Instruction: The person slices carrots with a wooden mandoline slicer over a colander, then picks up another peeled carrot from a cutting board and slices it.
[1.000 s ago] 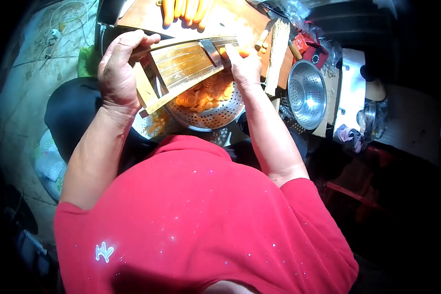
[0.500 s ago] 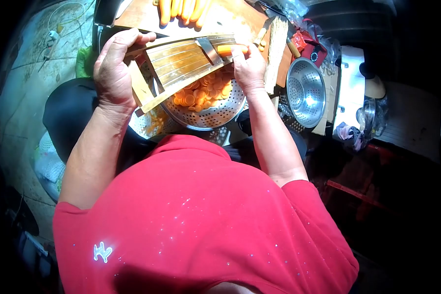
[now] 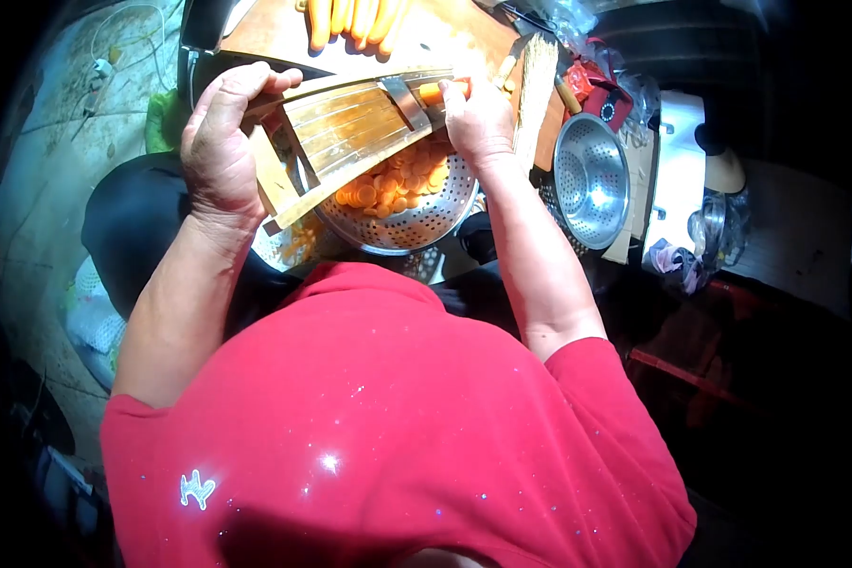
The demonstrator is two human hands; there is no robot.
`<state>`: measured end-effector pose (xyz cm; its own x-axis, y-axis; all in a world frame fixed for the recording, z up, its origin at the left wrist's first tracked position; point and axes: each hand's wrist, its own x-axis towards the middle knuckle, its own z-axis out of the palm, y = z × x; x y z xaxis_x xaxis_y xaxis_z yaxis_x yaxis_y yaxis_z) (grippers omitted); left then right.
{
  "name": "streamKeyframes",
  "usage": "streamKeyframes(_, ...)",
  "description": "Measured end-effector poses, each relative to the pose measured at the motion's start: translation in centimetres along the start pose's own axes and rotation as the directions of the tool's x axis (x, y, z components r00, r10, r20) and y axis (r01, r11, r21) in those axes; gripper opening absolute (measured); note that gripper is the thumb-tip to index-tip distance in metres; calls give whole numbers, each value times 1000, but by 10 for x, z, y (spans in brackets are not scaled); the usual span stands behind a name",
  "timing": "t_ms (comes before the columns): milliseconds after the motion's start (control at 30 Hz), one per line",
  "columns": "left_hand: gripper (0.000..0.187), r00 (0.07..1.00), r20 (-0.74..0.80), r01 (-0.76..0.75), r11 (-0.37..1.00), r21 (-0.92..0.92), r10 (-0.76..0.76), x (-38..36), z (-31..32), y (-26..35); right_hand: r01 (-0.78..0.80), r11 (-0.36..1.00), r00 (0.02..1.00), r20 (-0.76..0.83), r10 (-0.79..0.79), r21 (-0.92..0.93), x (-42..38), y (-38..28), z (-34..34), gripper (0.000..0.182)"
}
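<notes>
A wooden slicer (image 3: 341, 128) with a metal blade across it is tilted over a perforated metal colander (image 3: 398, 235). My left hand (image 3: 222, 142) is closed round the slicer's near-left end. Between the fingers of my right hand (image 3: 478, 118) is a carrot piece (image 3: 433, 94), lying on the slicer's boards just right of the blade. Round carrot slices (image 3: 388, 187) are heaped in the colander under the slicer.
Several peeled carrots (image 3: 355, 19) lie on a wooden board (image 3: 265, 33) at the top. An upright straw brush (image 3: 536, 90) and a second colander (image 3: 592, 180) are to the right. Orange scraps (image 3: 303, 235) sit below the slicer's left end.
My right hand has shifted slightly, with the carrot still in its fingers on the slicer. The slicer's left end has dipped a little.
</notes>
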<state>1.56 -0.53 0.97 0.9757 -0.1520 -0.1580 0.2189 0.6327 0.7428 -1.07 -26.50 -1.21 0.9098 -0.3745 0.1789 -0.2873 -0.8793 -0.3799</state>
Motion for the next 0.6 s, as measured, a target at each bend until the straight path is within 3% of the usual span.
streamKeyframes(133, 21, 1000, 7, 9, 1000, 6, -9, -2, 1, 3, 170, 980, 982, 64, -177, 108, -26, -33, -21, 28)
streamKeyframes(200, 21, 1000, 11, 13, 999, -44, -12, -3, 2, 2, 359, 926, 933, -27, -359, 112, -45, -54, -29, 26)
streamKeyframes(233, 21, 1000, 13, 14, 999, -42, -13, -2, 1, 1, 357, 927, 934, -28, -356, 113, -44, -50, -26, 26)
streamKeyframes(300, 19, 1000, -11, 14, 1000, 2, -14, -2, -1, -1, 322, 943, 944, -96, -315, 82, -38, -38, -14, 26)
streamKeyframes(333, 19, 1000, -8, 11, 1000, 5, -11, -1, -1, -1, 245, 969, 969, 12, -246, 35, -29, -31, -15, 27)
streamKeyframes(400, 19, 1000, -6, 4, 1000, -12, -4, -2, -2, -1, 10, 996, 999, 48, -6, -92, -6, -12, -6, 29)
streamKeyframes(533, 19, 1000, -9, 10, 1000, 30, -9, -1, -3, -1, -54, 999, 988, 142, 54, -9, -7, -15, -13, 30)
streamKeyframes(600, 20, 1000, -7, 15, 1000, 1, -15, -1, -1, -1, 254, 956, 957, 102, -270, 146, -30, -36, -25, 30)
